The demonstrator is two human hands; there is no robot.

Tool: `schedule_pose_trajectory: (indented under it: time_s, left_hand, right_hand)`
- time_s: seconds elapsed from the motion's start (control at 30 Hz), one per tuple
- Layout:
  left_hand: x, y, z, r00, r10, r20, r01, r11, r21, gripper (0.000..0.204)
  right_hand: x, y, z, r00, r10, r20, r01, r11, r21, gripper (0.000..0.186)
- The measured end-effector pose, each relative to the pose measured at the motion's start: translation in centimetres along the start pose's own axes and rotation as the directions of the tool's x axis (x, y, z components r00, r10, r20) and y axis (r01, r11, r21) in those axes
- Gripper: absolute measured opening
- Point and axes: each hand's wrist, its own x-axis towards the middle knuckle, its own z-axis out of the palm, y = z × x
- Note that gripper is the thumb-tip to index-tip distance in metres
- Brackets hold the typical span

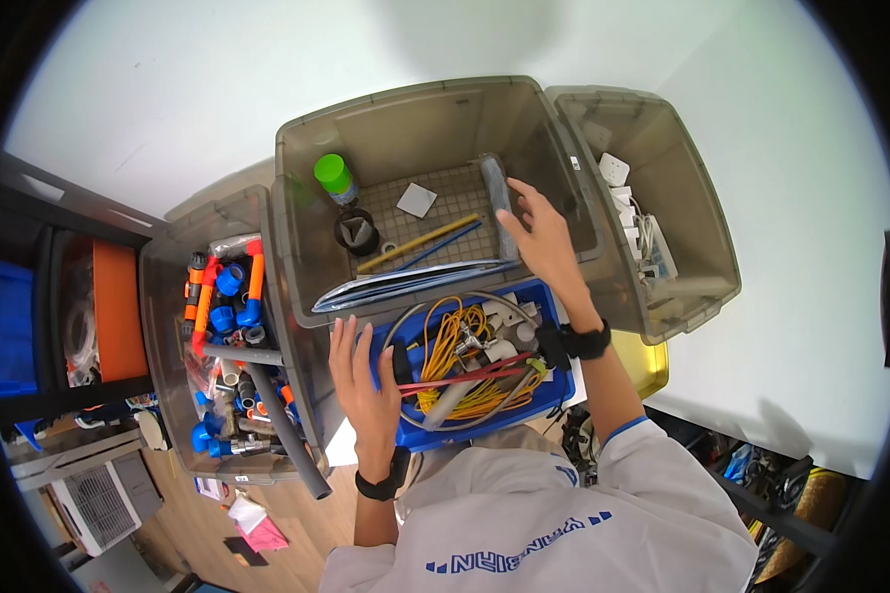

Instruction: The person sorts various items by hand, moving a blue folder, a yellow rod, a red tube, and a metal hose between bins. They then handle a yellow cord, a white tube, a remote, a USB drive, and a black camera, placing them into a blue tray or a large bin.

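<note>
Left hand [361,381]: our grip is open, palm flat on the blue bin's [554,393] left rim, steadying it.
Right hand [544,237]: open fingers reaching into the middle grey tub [311,133], touching a grey strip [499,203].
Nearby: 2 more tubs flank it.

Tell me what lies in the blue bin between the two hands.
In the head view, between the left hand on the blue bin edge and the right hand reaching into the middle clear tub lie tangled yellow cord, red rods and white pipe fittings.
</note>
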Motion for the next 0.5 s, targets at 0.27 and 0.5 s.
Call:
schedule_pose_trajectory:
  time_s: [0.27,0.5]
  left_hand:
    - [-5.0,-2.8,2.1,0.942,-0.125,0.311,0.127,0.992,0.014,0.025]
    - [-10.8,-8.9,6.1,0.772,-0.062,0.633,-0.021,0.992,0.123,0.024]
  right_hand:
    - [-10.4,-0.8,-9.1,0.993,0.096,-0.062,-0.078,0.965,0.250,0.036]
    - [-18.4,0.1,-14.5,0.988,0.153,0.027,-0.155,0.978,0.138,0.027]
